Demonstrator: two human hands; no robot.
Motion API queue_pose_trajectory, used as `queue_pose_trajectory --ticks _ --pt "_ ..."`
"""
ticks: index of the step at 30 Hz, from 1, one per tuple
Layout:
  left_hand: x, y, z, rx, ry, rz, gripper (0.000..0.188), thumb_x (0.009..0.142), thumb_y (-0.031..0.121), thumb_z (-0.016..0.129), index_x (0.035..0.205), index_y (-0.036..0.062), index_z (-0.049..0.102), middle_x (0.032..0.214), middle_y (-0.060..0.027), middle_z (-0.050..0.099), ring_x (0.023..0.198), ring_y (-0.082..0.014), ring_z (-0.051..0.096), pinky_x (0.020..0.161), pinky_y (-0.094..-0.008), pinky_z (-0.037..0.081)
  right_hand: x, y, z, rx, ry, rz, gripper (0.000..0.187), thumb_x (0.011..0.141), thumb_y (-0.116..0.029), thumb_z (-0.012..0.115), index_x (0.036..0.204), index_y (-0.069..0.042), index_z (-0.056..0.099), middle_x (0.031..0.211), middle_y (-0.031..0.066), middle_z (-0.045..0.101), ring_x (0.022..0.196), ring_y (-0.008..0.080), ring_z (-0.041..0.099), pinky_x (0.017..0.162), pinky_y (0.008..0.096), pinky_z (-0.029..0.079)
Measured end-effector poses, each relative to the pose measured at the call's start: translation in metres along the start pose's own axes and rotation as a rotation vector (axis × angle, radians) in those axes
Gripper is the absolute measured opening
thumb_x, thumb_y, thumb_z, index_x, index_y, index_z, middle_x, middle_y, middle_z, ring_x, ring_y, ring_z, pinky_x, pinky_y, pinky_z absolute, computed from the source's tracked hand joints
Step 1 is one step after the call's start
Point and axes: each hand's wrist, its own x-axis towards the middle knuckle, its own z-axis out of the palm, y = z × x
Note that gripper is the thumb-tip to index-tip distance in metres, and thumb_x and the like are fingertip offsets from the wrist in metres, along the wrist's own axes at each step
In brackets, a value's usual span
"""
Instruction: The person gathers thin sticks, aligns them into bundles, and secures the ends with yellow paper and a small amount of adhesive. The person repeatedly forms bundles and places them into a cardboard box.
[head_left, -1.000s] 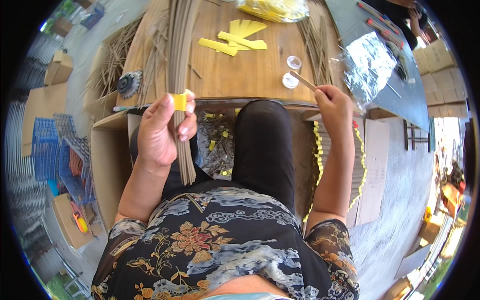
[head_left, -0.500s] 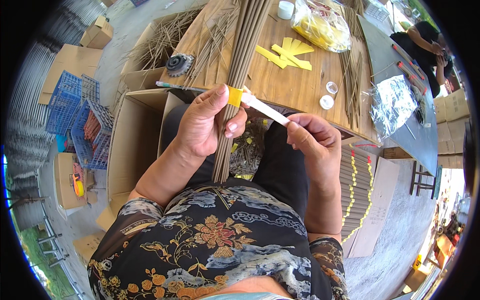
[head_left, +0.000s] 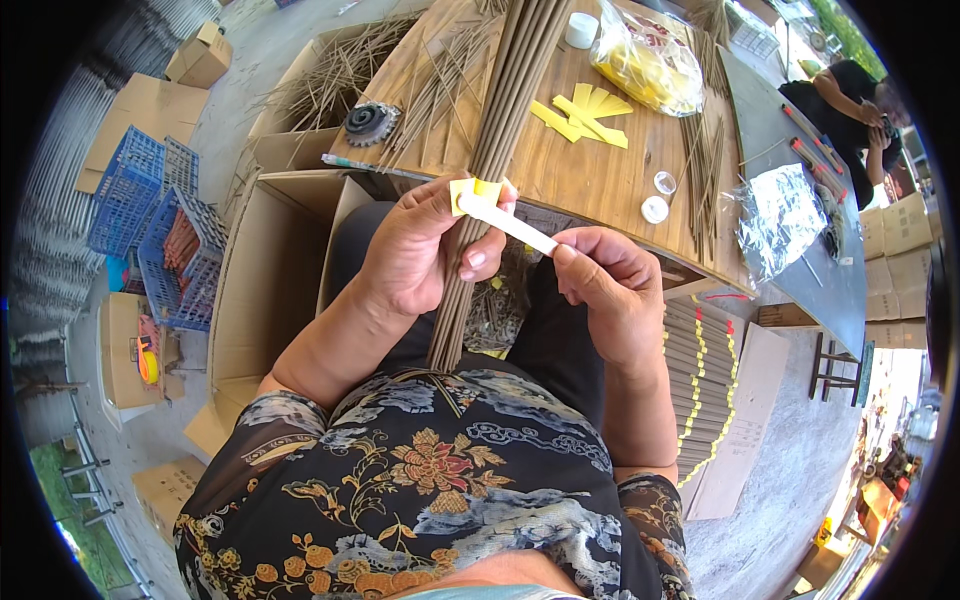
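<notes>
The left fingers point(head_left: 484, 254) are closed around a bundle of brown sticks point(head_left: 512, 105) running from one o'clock to seven; a yellow paper point(head_left: 489, 187) lies across it beside the thumb. The right fingers point(head_left: 583, 272) grip a pale flat stick point(head_left: 517, 227) pointing to ten o'clock, its tip at the paper. Outward from there, on the wooden surface point(head_left: 590, 178), yellow strips point(head_left: 600, 108) lie at two o'clock, a clear bag point(head_left: 655, 65) beyond, and a black toothed wheel point(head_left: 370, 124) at ten.

Stick bundle point(head_left: 508, 105): in left hand point(head_left: 405, 255)
Table point(head_left: 560, 180): before the person point(head_left: 400, 500)
On table: strips point(head_left: 599, 124), bag point(head_left: 650, 62) behind them, rightward
Left: carton point(head_left: 275, 265), crates point(head_left: 130, 190) beyond
Right: second table point(head_left: 758, 112) bearing foil point(head_left: 780, 222)
</notes>
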Motion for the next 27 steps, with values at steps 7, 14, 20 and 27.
queue_pose_trajectory --ticks 7,14,20,27 --pt "-0.0033 -0.0024 0.0017 0.055 0.071 0.056 0.043 0.086 0.031 0.052 0.102 -0.0088 0.047 0.089 -0.0099 0.049 0.051 -0.0095 0.045 0.042 -0.0206 0.035 -0.0005 -0.0034 0.0052 -0.044 -0.011 0.028 0.012 0.083 -0.007 0.056 0.089 0.003 0.060 0.068 -0.0035 0.053 0.061 0.0020 0.044 0.054 0.0163 0.035" --pt "-0.0027 -0.0003 -0.0006 0.006 -0.021 0.009 0.041 0.087 0.031 0.050 0.101 -0.0066 0.050 0.076 -0.0091 0.049 0.050 -0.0103 0.044 0.043 -0.0210 0.035 -0.0023 -0.0017 0.0025 -0.006 0.020 -0.005 0.012 0.083 -0.008 0.057 0.089 0.003 0.060 0.068 -0.0029 0.053 0.061 0.0025 0.044 0.054 0.0161 0.035" --pt "-0.0016 -0.0009 0.0006 -0.003 -0.045 0.008 0.038 0.087 0.029 0.051 0.101 -0.0056 0.052 0.072 -0.0090 0.050 0.051 -0.0117 0.044 0.045 -0.0224 0.035 -0.0019 -0.0037 0.0023 -0.021 0.011 0.006 0.012 0.083 -0.007 0.057 0.089 0.003 0.060 0.068 -0.0030 0.053 0.061 0.0026 0.044 0.055 0.0159 0.035" --pt "-0.0002 -0.0009 0.0001 0.006 0.014 0.020 0.042 0.085 0.030 0.052 0.102 -0.0079 0.047 0.092 -0.0108 0.049 0.054 -0.0097 0.047 0.043 -0.0205 0.037 -0.0026 -0.0026 0.0002 -0.011 -0.003 0.029 0.011 0.083 -0.006 0.057 0.089 0.003 0.060 0.069 -0.0035 0.054 0.062 0.0020 0.044 0.055 0.0164 0.036"
